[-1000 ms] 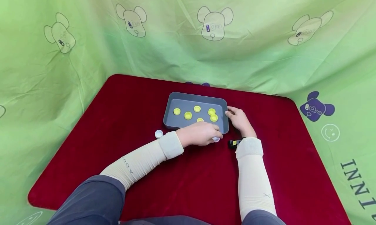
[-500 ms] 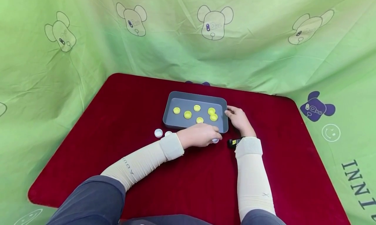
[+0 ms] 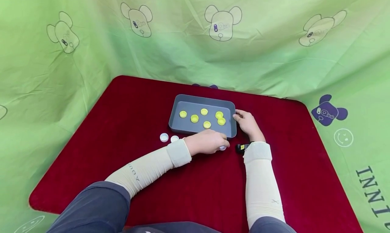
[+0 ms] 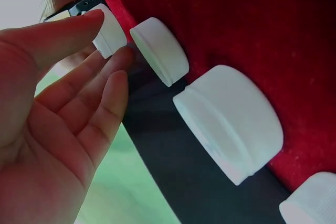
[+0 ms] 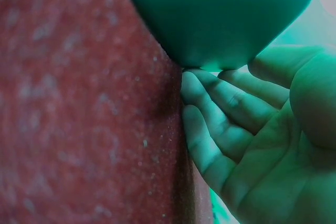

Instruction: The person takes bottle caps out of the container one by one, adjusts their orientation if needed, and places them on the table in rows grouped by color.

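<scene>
My left hand (image 3: 208, 141) pinches a white bottle cap (image 4: 110, 32) between thumb and fingers, just above the red cloth in front of the grey tray (image 3: 199, 99). More white caps (image 4: 231, 124) stand in a row along the tray's near side; the head view shows two at the left, while my hand and forearm cover others. Several yellow caps (image 3: 194, 118) lie spread inside the tray, two of them overlapping at its right. My right hand (image 3: 248, 124) rests against the tray's right end, loosely extended fingers and thumb touching the outer wall.
A table covered in red cloth (image 3: 195, 192) lies under everything. Green printed curtain (image 3: 182, 50) hangs behind and at both sides. A small black device (image 3: 240, 148) with a yellow label sits by the right wrist cuff.
My left hand has shifted slightly toward me with the white cap, uncovering more of the tray's near edge and the second white cap at the left. The right hand stays against the tray.
</scene>
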Motion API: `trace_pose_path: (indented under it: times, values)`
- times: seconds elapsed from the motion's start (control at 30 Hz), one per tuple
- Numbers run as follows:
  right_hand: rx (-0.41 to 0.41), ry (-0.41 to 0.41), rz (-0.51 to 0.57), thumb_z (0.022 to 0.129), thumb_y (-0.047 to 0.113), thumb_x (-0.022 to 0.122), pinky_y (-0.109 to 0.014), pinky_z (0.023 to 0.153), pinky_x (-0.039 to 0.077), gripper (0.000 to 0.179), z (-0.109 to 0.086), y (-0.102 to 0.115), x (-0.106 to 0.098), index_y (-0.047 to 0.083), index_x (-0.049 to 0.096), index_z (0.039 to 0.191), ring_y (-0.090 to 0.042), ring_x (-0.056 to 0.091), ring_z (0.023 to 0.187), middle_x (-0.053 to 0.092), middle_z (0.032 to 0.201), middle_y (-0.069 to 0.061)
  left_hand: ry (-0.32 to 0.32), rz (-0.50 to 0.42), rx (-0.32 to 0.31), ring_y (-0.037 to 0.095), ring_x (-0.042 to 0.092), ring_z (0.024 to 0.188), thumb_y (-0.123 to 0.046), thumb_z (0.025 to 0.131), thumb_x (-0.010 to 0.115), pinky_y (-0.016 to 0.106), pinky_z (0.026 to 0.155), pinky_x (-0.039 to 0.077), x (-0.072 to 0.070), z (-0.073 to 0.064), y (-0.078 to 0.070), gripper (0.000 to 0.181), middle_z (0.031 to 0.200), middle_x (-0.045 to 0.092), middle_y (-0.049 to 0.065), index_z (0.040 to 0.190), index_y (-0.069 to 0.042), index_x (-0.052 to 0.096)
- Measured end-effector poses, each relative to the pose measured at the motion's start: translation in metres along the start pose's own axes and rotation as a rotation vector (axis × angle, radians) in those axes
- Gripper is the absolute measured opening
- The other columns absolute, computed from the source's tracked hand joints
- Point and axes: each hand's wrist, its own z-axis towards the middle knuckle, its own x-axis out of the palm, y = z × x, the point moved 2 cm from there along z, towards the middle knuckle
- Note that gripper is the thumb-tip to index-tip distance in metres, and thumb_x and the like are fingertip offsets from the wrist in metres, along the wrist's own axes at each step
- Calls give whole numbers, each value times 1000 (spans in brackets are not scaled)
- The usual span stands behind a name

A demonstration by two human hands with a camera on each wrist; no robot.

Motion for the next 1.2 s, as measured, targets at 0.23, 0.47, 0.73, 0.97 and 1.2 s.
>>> trace_pose_path:
  times: [0.23, 0.47, 0.73, 0.97, 1.2]
  values:
    - [19, -2, 15, 103, 21, 50, -46, 101, 39, 49, 1, -1, 1, -1, 42, 145, -31, 55, 118, 58, 128, -22, 11, 32, -2, 12, 55, 71, -12, 95, 60, 26, 63, 46, 4, 1, -1, 16, 90, 60, -5, 101, -22, 72]
    - [18, -8, 18, 102, 21, 51, -46, 102, 39, 48, 1, 0, 1, -1, 43, 144, -31, 55, 118, 58, 128, -22, 15, 54, -10, 12, 55, 69, -13, 94, 61, 27, 61, 47, 6, 2, -4, 16, 89, 59, -5, 101, -22, 72]
    - [14, -1, 14, 102, 20, 50, -47, 102, 40, 49, 1, 1, 0, -2, 42, 144, -32, 54, 118, 57, 129, -23, 5, 88, -8, 12, 52, 65, -13, 94, 61, 27, 59, 46, 9, 3, -4, 14, 84, 58, -5, 96, -22, 71]
    - [14, -5, 12, 102, 22, 50, -47, 101, 40, 49, 1, -1, 2, -2, 42, 145, -32, 55, 118, 57, 128, -23, -1, 125, -11, 11, 51, 64, -15, 94, 62, 26, 58, 46, 12, 3, -5, 12, 84, 58, -4, 96, -22, 71]
    - [13, -10, 22, 102, 22, 50, -48, 101, 40, 49, 1, -2, 2, 0, 43, 145, -32, 54, 118, 58, 129, -22, -5, 122, -13, 11, 54, 66, -16, 95, 63, 27, 60, 47, 13, 3, -6, 11, 84, 58, -4, 98, -22, 71]
